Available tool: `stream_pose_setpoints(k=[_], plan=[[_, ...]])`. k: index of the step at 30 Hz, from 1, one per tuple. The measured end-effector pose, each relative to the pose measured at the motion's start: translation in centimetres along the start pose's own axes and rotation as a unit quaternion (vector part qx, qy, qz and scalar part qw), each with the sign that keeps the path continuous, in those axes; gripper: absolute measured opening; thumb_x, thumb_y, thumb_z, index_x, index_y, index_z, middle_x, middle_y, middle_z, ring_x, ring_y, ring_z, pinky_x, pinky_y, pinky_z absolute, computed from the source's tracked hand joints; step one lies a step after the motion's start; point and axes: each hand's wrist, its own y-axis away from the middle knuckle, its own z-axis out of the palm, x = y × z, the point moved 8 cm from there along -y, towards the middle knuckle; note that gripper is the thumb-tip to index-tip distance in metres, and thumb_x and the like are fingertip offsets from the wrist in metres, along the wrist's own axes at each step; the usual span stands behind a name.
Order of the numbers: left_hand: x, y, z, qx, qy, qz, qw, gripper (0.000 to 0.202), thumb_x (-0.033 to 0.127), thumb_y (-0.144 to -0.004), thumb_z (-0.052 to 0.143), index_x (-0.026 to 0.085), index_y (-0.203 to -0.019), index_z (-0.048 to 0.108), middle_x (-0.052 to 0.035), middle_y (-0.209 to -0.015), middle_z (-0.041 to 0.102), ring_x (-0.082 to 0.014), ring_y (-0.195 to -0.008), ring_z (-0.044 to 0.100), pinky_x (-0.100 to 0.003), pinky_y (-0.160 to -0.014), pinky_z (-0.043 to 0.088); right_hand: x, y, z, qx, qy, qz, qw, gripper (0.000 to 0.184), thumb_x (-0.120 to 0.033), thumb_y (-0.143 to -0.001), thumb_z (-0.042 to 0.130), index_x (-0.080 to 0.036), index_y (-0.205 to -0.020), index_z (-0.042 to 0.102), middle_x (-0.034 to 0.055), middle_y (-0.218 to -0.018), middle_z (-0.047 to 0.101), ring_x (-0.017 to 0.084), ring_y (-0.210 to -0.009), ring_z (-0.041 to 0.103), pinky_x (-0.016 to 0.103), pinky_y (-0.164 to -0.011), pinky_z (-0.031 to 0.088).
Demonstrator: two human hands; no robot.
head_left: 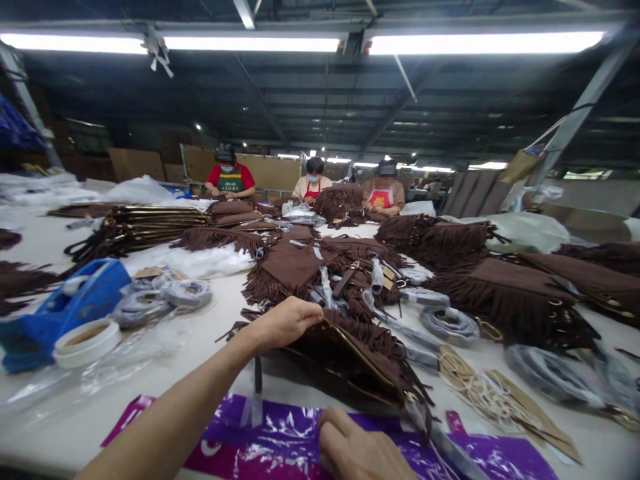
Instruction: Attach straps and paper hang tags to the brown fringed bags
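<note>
A brown fringed bag [350, 353] with a gold-edged opening lies on the white table in front of me. My left hand [285, 323] is closed on the bag's upper edge, fingers curled over the rim. My right hand [357, 450] sits low at the near edge, fingers curled on the shiny purple sheet [280, 443] that lies under the bag. What the right fingers pinch is hidden.
More brown fringed bags [505, 287] are heaped across the table. A blue tape dispenser [60, 313] and a white tape roll [86, 341] sit at left. Wrapped straps [450, 325] and paper tags [495, 393] lie at right. Three aproned people [230, 177] work at the far side.
</note>
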Motion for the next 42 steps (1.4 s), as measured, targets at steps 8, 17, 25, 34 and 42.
stream_pose_setpoints(k=[8, 17, 25, 34, 42], plan=[[0.3, 0.4, 0.3, 0.001, -0.006, 0.014, 1.000, 0.025, 0.019, -0.089, 0.043, 0.016, -0.065, 0.051, 0.0049, -0.062, 0.043, -0.0105, -0.062, 0.040, -0.019, -0.058, 0.030, 1.7, -1.2, -0.5, -0.068, 0.060, 0.130, 0.987, 0.015, -0.009, -0.082, 0.054, -0.021, -0.086, 0.061, 0.0102, -0.120, 0.068, 0.017, -0.060, 0.071, 0.023, -0.045, 0.035], [-0.6, -0.1, -0.9, 0.053, -0.055, -0.008, 0.997, 0.031, 0.025, -0.092, 0.041, 0.017, -0.062, 0.042, 0.0050, -0.060, 0.038, -0.0107, -0.061, 0.036, -0.021, -0.058, 0.028, -1.7, 1.3, 1.7, -0.018, -0.072, 0.024, 0.997, 0.020, -0.006, -0.080, 0.051, -0.023, -0.090, 0.056, 0.0027, -0.121, 0.067, 0.014, -0.060, 0.070, 0.024, -0.043, 0.039], [2.0, 1.4, -1.1, 0.062, -0.154, 0.011, 0.986, 0.018, 0.015, -0.089, 0.047, 0.017, -0.073, 0.055, -0.0005, -0.077, 0.055, -0.0148, -0.071, 0.050, -0.024, -0.067, 0.037, 3.0, 2.6, -1.7, 0.004, -0.394, 0.197, 0.898, 0.027, -0.039, -0.096, 0.037, -0.023, -0.076, 0.046, 0.0019, -0.083, 0.057, 0.019, -0.090, 0.056, 0.029, -0.085, 0.043], [5.8, 5.6, 9.7, -0.065, -0.300, 0.147, 0.940, 0.007, 0.013, -0.085, 0.054, 0.017, -0.085, 0.059, -0.0046, -0.084, 0.064, -0.0191, -0.073, 0.060, -0.028, -0.061, 0.048, 5.3, 3.4, -0.5, 0.073, -0.543, 0.240, 0.801, 0.045, -0.064, -0.088, 0.048, -0.023, -0.072, 0.044, -0.0079, -0.057, 0.028, 0.011, -0.051, 0.027, 0.023, -0.045, 0.022], [5.4, 4.5, 10.0, -0.054, -0.256, 0.089, 0.961, 0.013, 0.011, -0.086, 0.050, 0.016, -0.084, 0.061, -0.0077, -0.091, 0.066, -0.0215, -0.082, 0.061, -0.031, -0.071, 0.050, 5.8, 4.3, 0.5, 0.077, -0.546, 0.262, 0.792, 0.040, -0.058, -0.089, 0.050, -0.023, -0.072, 0.045, -0.0094, -0.052, 0.027, 0.010, -0.047, 0.024, 0.024, -0.044, 0.020]])
